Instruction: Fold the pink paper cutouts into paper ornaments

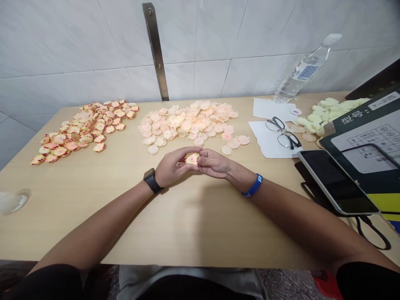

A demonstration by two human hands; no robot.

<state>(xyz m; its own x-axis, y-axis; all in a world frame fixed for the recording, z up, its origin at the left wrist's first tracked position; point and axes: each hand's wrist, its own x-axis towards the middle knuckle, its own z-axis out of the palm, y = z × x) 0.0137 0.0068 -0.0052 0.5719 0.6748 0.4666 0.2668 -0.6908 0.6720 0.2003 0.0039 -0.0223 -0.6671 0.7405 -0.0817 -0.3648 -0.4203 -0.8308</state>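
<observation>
1. Cream-yellow, flower-shaped piece with a scalloped edge and a small red mark in its middle (191,158): it is between both hands, above the near-middle part of the pale wood-coloured table (150,233).
2. Left hand (173,166), below a black watch (152,180), curls around the left side of the piece, thumb beneath and fingers behind, gripping it.
3. Right hand (215,163), with a blue wristband (253,186) on the wrist, pinches the piece's right edge, its thumb on the near face. The fingertips of the two hands meet around it.
4. Just beyond the hands spreads a loose heap of pale pink, frilled discs (187,121); a few lie apart at its near right edge.
5. Farther left is a heap of thicker, cream-yellow flower shapes with red rims (84,129).
6. Right of the pink heap, black-framed glasses (286,140) rest on a white sheet of paper (262,143). A clear plastic bottle with a white cap (304,71) stands behind, by the tiled wall (212,33).
7. At the far right are a pale yellow-green heap of frilled pieces (328,109), a dark green box (337,133) and a dark-screened phone (339,179).
</observation>
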